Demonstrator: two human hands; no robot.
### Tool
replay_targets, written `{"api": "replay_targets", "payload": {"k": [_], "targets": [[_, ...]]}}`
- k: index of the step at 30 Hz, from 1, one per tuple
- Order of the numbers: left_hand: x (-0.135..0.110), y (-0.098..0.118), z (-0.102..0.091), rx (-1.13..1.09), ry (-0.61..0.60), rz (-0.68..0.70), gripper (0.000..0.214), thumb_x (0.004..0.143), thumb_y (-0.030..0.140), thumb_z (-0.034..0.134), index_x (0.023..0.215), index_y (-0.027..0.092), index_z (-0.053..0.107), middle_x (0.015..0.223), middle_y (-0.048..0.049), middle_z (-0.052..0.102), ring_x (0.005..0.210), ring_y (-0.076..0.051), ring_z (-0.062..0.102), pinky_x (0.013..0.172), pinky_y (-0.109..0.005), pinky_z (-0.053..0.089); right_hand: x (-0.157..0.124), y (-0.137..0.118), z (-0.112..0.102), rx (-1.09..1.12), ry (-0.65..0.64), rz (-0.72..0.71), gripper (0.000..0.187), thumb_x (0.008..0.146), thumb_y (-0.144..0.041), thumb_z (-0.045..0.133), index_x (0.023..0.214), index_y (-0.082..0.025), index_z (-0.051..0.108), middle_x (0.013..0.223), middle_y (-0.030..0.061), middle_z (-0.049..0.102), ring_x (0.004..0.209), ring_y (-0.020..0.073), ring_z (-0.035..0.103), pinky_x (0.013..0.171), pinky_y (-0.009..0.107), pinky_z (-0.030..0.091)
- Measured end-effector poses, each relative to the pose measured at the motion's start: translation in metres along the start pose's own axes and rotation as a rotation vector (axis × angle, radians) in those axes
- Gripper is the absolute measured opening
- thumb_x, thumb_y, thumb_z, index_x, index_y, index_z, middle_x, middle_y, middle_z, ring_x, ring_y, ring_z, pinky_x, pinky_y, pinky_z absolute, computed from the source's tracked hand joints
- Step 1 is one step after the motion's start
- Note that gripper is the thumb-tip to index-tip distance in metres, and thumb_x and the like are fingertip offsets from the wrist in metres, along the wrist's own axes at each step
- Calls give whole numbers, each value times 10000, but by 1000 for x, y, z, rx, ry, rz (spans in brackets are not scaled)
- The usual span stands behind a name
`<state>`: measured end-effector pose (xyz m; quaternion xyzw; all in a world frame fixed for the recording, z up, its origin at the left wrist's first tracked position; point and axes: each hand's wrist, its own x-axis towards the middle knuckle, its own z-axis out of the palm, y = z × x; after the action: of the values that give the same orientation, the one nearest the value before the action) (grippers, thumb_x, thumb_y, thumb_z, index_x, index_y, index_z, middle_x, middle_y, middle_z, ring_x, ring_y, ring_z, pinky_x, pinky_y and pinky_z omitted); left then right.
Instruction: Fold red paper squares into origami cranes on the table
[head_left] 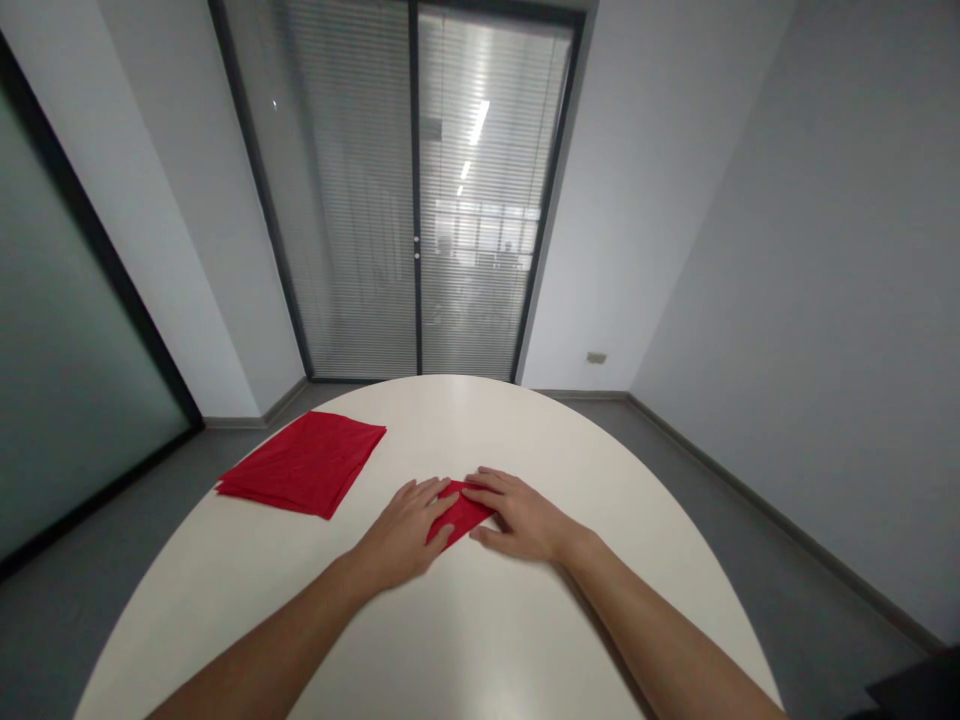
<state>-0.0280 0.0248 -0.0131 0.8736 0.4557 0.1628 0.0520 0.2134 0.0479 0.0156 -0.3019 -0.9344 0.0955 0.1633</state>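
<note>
A small folded red cloth (459, 516) lies on the white round table (480, 620), mostly covered by both hands. My left hand (405, 530) rests flat on its left side, fingers stretched out. My right hand (517, 518) lies flat on its right side, fingers extended and touching the left fingertips. A stack of larger folded red cloths (304, 462) sits on the table to the left, apart from both hands.
The table's far curved edge (450, 380) faces a glass door with blinds (412, 200). Grey floor surrounds the table. A frosted glass wall (67, 350) stands at the left. A dark object (919, 690) shows at the bottom right corner.
</note>
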Motion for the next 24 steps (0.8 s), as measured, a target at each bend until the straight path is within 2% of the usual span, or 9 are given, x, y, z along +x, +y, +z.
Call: {"api": "replay_targets", "payload": {"k": [4, 9, 13, 18, 24], "targets": [[-1, -1, 2, 33, -15, -50, 463, 976, 362, 471, 1430, 276, 497, 1554, -89, 424, 1439, -301, 368, 1181, -557, 259, 0, 0, 5, 37, -53, 41, 674, 941, -493, 552, 1506, -151, 413, 1520, 181, 440, 1427, 357, 370, 1159, 557, 314], [-1, -1, 3, 51, 48, -36, 460, 970, 369, 485, 1417, 264, 510, 1533, -102, 452, 1421, -310, 389, 1170, -547, 283, 2, 1, 1, 41, -21, -24, 525, 932, -339, 570, 1418, -143, 535, 1445, 160, 539, 1363, 306, 471, 1166, 479, 332], [-2, -1, 2, 30, 96, 27, 443, 960, 328, 500, 1393, 240, 531, 1457, -106, 536, 1344, -288, 470, 1157, -524, 315, 3, 0, -4, 23, 16, -37, 419, 900, -249, 589, 1309, -168, 633, 1360, 132, 619, 1242, 271, 566, 1094, 425, 412], [-2, -3, 4, 32, 83, -26, 471, 960, 379, 500, 1407, 229, 515, 1493, -117, 501, 1381, -312, 430, 1157, -562, 288, 4, -2, -4, 34, 25, -60, 309, 930, -239, 563, 1209, -181, 681, 1216, 118, 693, 1123, 243, 619, 1014, 392, 456], [-1, -3, 4, 60, 66, -37, 472, 949, 356, 507, 1387, 181, 537, 1499, -126, 493, 1390, -325, 421, 1168, -550, 291, 5, -5, -7, 30, 9, -58, 267, 993, -260, 497, 1179, -196, 676, 1082, 87, 723, 985, 201, 644, 907, 322, 488]]}}
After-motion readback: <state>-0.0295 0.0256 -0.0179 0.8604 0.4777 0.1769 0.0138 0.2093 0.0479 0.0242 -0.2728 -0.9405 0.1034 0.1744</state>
